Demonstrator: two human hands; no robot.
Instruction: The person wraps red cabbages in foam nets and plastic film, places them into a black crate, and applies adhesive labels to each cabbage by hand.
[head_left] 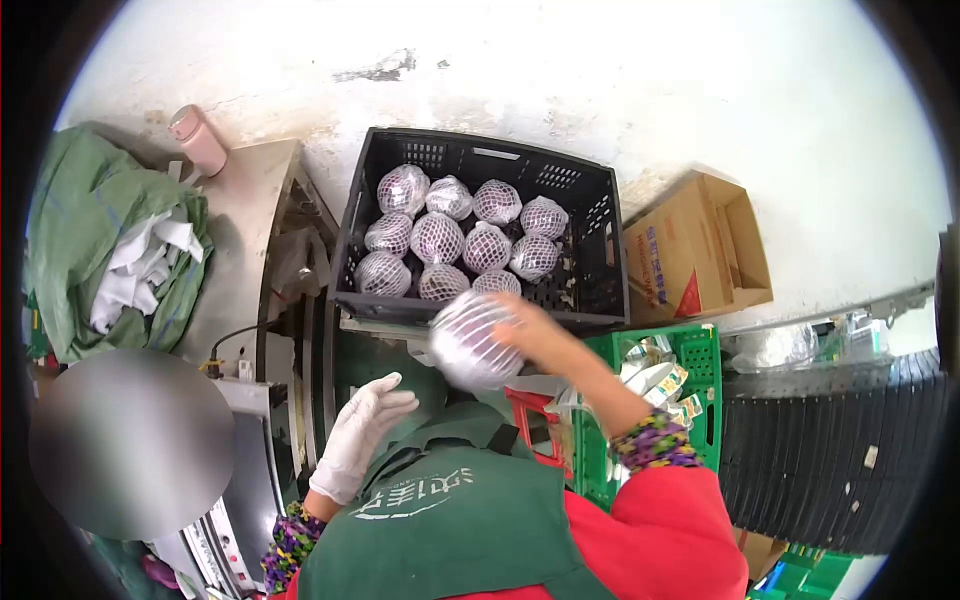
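My right hand [520, 335] is closed on a round, purplish item [470, 345] wrapped in clear film and a white foam net, held over the near edge of a black crate [590, 318]. Inside the crate sit several similar net-wrapped items [437, 238], mostly towards its left and middle. Lower left, my left hand [360, 432] wears a white glove; its fingers are apart and nothing is in them. The held item is slightly blurred.
An open cardboard box [665, 255] stands right of the crate. Below it is a green crate [708, 375] with labelled packets. A metal table [250, 200] at left bears a pink bottle [200, 142] and green sack [90, 220]. Black ribbed rollers [820, 460] lie right.
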